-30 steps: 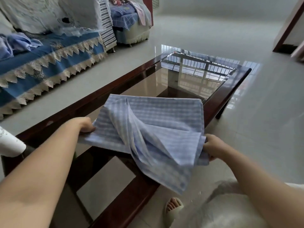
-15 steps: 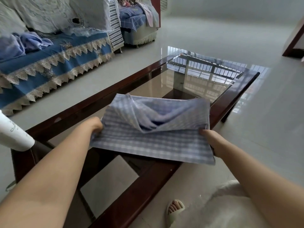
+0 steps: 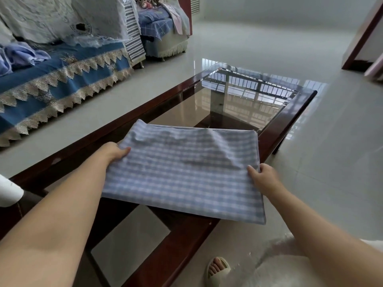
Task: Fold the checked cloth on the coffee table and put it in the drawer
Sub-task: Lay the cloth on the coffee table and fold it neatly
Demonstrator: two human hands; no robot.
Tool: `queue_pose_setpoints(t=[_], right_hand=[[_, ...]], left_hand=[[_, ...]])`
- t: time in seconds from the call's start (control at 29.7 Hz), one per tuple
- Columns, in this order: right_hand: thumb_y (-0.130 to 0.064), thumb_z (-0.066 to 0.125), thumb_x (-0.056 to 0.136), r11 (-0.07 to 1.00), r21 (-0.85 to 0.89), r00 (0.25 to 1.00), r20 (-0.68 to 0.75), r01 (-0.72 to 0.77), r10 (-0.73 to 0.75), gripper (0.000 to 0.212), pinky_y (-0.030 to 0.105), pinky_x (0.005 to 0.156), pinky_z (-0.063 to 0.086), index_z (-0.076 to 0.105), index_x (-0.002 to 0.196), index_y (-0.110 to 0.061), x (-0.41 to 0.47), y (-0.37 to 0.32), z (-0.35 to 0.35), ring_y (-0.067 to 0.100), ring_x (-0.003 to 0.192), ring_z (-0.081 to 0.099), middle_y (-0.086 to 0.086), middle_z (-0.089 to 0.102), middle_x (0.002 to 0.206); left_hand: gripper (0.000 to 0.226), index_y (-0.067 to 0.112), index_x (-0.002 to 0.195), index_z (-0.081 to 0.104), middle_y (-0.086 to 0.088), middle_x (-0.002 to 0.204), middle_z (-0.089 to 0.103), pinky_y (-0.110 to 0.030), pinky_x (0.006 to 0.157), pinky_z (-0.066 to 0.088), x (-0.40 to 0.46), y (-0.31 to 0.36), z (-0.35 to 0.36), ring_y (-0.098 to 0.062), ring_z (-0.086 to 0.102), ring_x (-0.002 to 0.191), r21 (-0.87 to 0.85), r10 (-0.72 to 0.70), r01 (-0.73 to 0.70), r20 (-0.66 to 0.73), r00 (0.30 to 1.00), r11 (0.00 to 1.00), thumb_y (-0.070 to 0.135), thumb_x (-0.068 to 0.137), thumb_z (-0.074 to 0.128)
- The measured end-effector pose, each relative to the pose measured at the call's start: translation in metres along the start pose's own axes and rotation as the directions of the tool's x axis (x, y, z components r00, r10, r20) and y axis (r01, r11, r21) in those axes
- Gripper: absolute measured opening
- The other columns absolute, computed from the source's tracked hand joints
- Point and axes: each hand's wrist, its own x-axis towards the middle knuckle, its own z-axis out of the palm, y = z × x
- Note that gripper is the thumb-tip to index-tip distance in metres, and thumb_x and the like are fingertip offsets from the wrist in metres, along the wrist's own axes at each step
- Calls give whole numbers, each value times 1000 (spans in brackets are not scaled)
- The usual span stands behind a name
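Observation:
The blue and white checked cloth [image 3: 182, 175] lies folded in a rough rectangle on the near part of the glass-topped coffee table [image 3: 288, 119]. Its near right corner hangs over the table's dark wooden edge. My left hand [image 3: 113, 152] pinches the cloth's left edge with the thumb on top. My right hand [image 3: 264, 178] grips the right edge, thumb over the fabric. A raised wrinkle runs across the cloth's far right part. No drawer is in view.
A sofa with a blue lace-trimmed cover [image 3: 62, 79] stands at the left across a strip of tiled floor. A white object [image 3: 8, 191] sits at the table's near left. My slippered foot [image 3: 217, 270] is on the floor below the table's edge.
The lifted top layer has been laid forward and down. The cloth now lies nearly flat, and both hands have moved along its side edges.

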Motion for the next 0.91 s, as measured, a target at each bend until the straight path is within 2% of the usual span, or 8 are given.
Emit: queue_pose_setpoints(t=[0.1, 0.24, 0.47, 0.61, 0.67, 0.77, 0.84, 0.91], right_hand=[[-40, 42, 98, 986, -122, 991, -57, 110, -118, 26, 40, 76, 48, 51, 101, -16, -2, 1, 3, 26, 88, 60, 3, 62, 95], [-47, 31, 97, 946, -319, 997, -55, -66, 51, 42, 36, 73, 41, 51, 112, -13, 2, -6, 5, 27, 89, 55, 6, 59, 102], [-50, 36, 97, 936, -25, 936, -30, -351, 350, 61, 45, 93, 43, 27, 131, -1, 4, -8, 12, 37, 117, 50, 19, 48, 133], [-42, 52, 93, 980, -138, 989, -57, -145, 138, 83, 41, 83, 47, -5, 149, -19, -11, -14, 7, 36, 108, 59, 18, 56, 126], [-33, 57, 93, 970, -238, 998, 29, 54, -48, 87, 32, 68, 45, -9, 149, -36, -33, -22, 7, 28, 86, 64, 12, 62, 101], [-17, 62, 91, 985, -57, 957, 252, 165, -145, 48, 20, 50, 48, 46, 136, -25, -78, -31, 30, 7, 64, 57, 9, 66, 101], [-11, 62, 90, 985, 169, 878, 477, -37, -49, 35, 21, 51, 55, 57, 125, -9, -113, -37, 49, 9, 65, 61, 10, 65, 100], [-6, 61, 90, 916, 277, 729, 685, -289, 23, 42, 26, 61, 60, 50, 131, -4, -144, -45, 68, 14, 68, 65, 9, 62, 91]], left_hand=[[46, 4, 104, 60, -18, 105, 62, -38, 71, 43, 4, -9, 14, -33, 56, 89, 76, 62, -51, -159, 985, 996, 47, 91, 51], [52, 4, 121, 47, -21, 118, 56, -41, 73, 41, 1, -12, 28, -40, 56, 105, 15, -7, 11, -254, 967, 1000, 46, 92, 50], [72, 4, 136, 45, -17, 137, 48, -44, 102, 37, -9, -22, 2, -35, 49, 122, 111, -158, 135, 231, 960, 985, 52, 85, 60], [53, 3, 121, 57, -15, 119, 61, -45, 99, 43, -14, -35, -6, -33, 58, 108, 56, -84, 72, 244, 966, 996, 37, 82, 69], [42, 3, 115, 59, -18, 113, 63, -44, 89, 47, -18, -33, -5, -37, 59, 103, 116, 18, -13, -45, 999, 993, 35, 87, 64], [34, 5, 115, 53, -23, 117, 59, -45, 87, 42, -24, -27, -16, -41, 54, 107, 258, 253, -140, -482, 839, 956, 27, 90, 60], [45, 9, 129, 45, -23, 133, 49, -48, 96, 36, -26, -24, -19, -41, 47, 118, 363, 393, -227, -492, 777, 904, 28, 90, 59], [54, 17, 137, 38, -14, 144, 39, -50, 101, 35, -38, -18, -9, -37, 40, 127, 390, 452, -324, -301, 840, 862, 37, 90, 57]])
